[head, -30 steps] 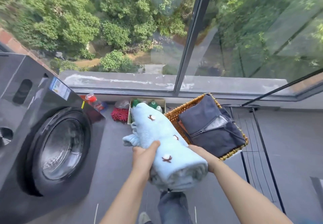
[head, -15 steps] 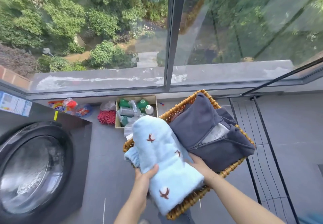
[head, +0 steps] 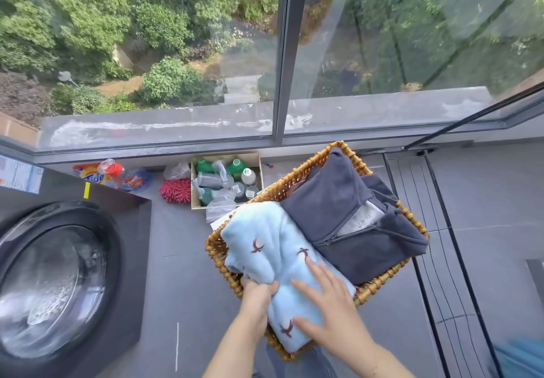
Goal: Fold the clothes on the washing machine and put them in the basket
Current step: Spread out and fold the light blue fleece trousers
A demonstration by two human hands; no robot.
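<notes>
A folded light-blue garment [head: 273, 248] with small brown bird prints lies in the left half of the wicker basket [head: 216, 248] on the floor. My left hand [head: 259, 295] grips its near left edge. My right hand [head: 329, 307] lies flat on top of it with fingers spread. A folded dark grey zip jacket [head: 347, 218] fills the right half of the basket. The dark washing machine [head: 59, 274] stands at the left; its top is out of view.
A cardboard box of bottles [head: 225, 180], a red scrubber [head: 175, 190] and detergent packs [head: 112, 175] sit along the window wall behind the basket. Floor-to-ceiling glass [head: 279, 53] runs across the back. Sliding-door tracks [head: 426, 230] run down the right floor.
The blue garment went from held in the air to lying in the basket. My right hand moved from under its side to flat on top; the view shifted right and lower.
</notes>
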